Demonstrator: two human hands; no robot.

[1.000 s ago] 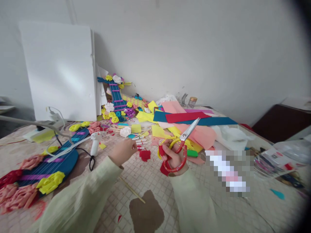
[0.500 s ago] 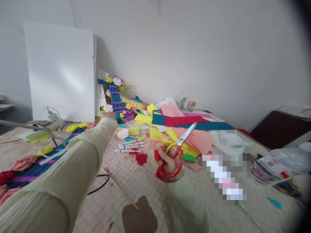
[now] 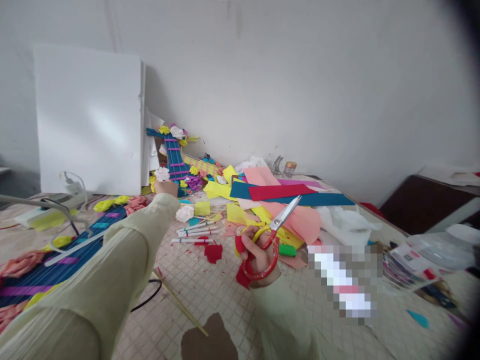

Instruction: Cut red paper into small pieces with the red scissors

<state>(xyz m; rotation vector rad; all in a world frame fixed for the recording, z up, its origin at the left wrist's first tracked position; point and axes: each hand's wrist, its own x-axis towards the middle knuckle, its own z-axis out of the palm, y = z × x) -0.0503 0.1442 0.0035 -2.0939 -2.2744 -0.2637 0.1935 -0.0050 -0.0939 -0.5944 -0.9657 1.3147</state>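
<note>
My right hand (image 3: pixel 256 252) grips red-and-yellow scissors (image 3: pixel 270 235) above the tiled table top (image 3: pixel 225 295), blades pointing up and to the right; a scrap of red paper (image 3: pixel 240 244) is tucked against its fingers. My left arm reaches far forward. Only the back of my left hand (image 3: pixel 166 187) shows, beside the paper flowers (image 3: pixel 162 174) at the foot of a blue decorated craft piece (image 3: pixel 173 152); its fingers are hidden. A red paper scrap (image 3: pixel 213 252) lies between my arms.
Coloured paper sheets (image 3: pixel 285 200) are heaped at the back right. Markers (image 3: pixel 195 231) and a white paper flower (image 3: pixel 184 213) lie in the middle. A blue woven piece (image 3: pixel 56 265), cables and a white board (image 3: pixel 88 117) fill the left. A wooden stick (image 3: pixel 180 310) lies near me.
My left hand went from the red scrap near the scissors out to the flowers at the back. My right hand with the scissors drifted slightly left and down.
</note>
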